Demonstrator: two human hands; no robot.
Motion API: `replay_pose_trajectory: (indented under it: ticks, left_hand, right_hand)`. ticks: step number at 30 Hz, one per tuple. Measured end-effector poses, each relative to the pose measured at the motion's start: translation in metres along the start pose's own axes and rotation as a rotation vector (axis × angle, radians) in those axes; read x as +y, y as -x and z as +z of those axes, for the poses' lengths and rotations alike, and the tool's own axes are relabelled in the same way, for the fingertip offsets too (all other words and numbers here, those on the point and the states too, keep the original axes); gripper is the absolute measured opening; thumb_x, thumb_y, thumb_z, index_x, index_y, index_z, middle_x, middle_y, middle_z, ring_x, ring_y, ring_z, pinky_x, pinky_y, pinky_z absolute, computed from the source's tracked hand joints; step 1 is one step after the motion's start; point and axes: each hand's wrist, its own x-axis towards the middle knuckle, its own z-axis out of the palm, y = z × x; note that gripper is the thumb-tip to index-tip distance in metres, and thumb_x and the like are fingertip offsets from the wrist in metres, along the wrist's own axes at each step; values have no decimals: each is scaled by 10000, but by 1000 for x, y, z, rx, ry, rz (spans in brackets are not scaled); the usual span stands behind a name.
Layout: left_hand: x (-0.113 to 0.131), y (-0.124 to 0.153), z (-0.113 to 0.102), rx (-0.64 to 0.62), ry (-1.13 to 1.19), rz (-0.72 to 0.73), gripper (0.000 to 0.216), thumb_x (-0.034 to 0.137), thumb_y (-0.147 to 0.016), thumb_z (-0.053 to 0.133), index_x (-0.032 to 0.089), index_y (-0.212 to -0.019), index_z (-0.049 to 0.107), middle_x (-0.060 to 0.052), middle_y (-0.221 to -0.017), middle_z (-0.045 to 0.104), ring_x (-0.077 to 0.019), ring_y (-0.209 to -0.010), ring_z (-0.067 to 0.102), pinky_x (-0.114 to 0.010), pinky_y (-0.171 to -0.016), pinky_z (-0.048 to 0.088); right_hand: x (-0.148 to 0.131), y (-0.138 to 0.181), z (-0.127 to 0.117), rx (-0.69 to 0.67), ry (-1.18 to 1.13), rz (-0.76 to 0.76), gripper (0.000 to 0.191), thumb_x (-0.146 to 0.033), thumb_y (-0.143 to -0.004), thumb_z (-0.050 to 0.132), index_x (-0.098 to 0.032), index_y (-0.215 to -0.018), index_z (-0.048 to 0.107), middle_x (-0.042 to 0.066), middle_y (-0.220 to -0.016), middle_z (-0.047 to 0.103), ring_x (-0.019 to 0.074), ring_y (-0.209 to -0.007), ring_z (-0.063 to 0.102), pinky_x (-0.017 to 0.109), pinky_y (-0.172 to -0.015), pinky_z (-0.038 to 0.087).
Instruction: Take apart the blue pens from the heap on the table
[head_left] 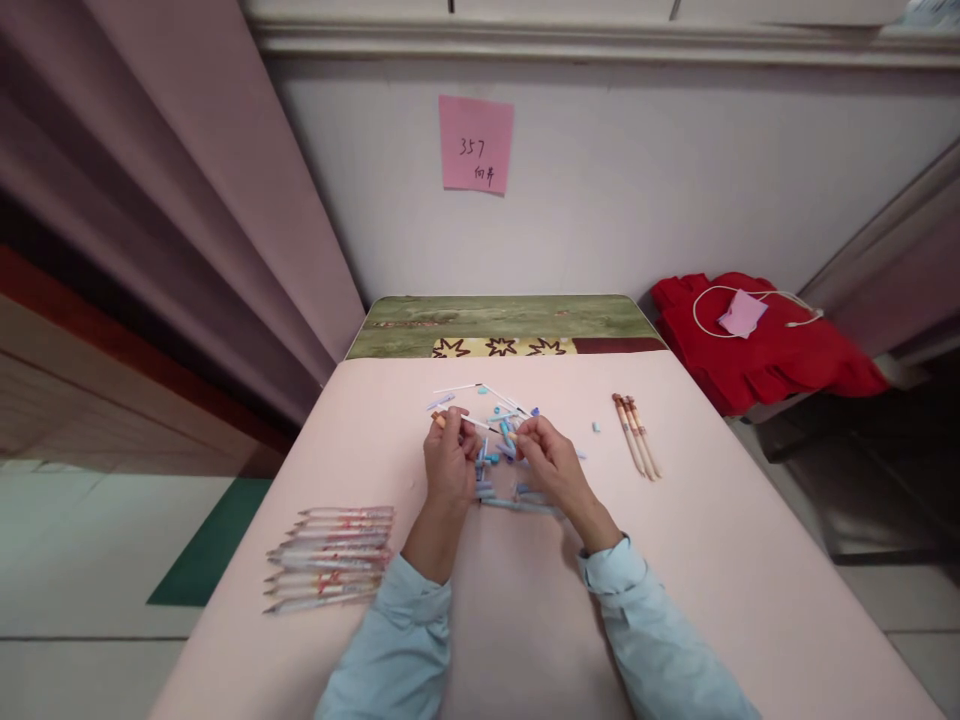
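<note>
Pale-blue cloth sleeves (405,640) lie nearest, over a smooth pinkish tabletop (735,580). Left hand (450,462) and right hand (553,460) are above a loose heap of glossy blue and lilac pen parts (493,459), where a dropped piece might get lost. To the left lies a row of tapered, patterned pens (330,549), whose round barrels could roll if a forearm bumped them; three slim brown-ended pens (638,436) lie right. Between the hands, the left pinches a thin white refill (478,425) and, apparently, a brown-ended barrel (439,419); the right pinches a small orange piece (512,437) near the refill's dark tip. Sideways pressure could bend that slender tube. One stubby pale cap (596,427) sits apart.
</note>
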Motion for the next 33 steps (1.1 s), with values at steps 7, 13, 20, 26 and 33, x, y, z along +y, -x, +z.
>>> replay_pose_trajectory:
  ticks: [7,13,20,26,33]
  left_hand:
    - [0,1,0,-6,-44,94,301,405,-768,745,160,-793,572,65,-572,499,-21,-396,326,-163,-391,252]
    - [-2,0,-2,-33,-121,105,296,421,-771,729,173,-788,569,61,-565,508,-30,-391,341,-166,-387,255]
    - [-7,8,5,-70,-245,80,272,402,-762,738,166,-750,603,41,-553,533,-40,-413,376,-158,-401,280]
    - [-12,13,6,-210,-395,55,272,421,-786,718,163,-733,652,45,-547,486,-58,-463,391,-173,-453,317]
    - [-16,20,10,-180,-224,-112,318,469,-752,736,174,-852,669,-16,-736,650,-119,-615,585,-209,-528,444]
  right_hand:
    - [0,1,3,-6,20,2,183,-371,-895,491,-202,-855,550,-27,-645,599,118,-531,470,226,-554,361]
    - [2,2,5,-16,-26,18,188,-392,-891,491,-212,-862,540,-20,-653,606,134,-552,511,232,-553,381]
    - [5,1,7,2,-54,3,132,-317,-877,492,-204,-905,554,-18,-689,623,140,-612,548,243,-610,416]
    - [3,-1,16,-14,-341,32,115,-314,-855,523,-216,-909,495,-35,-698,574,121,-578,517,224,-545,404]
    - [-2,4,29,47,-377,4,167,-360,-845,604,-222,-926,555,26,-830,692,171,-735,672,308,-723,549]
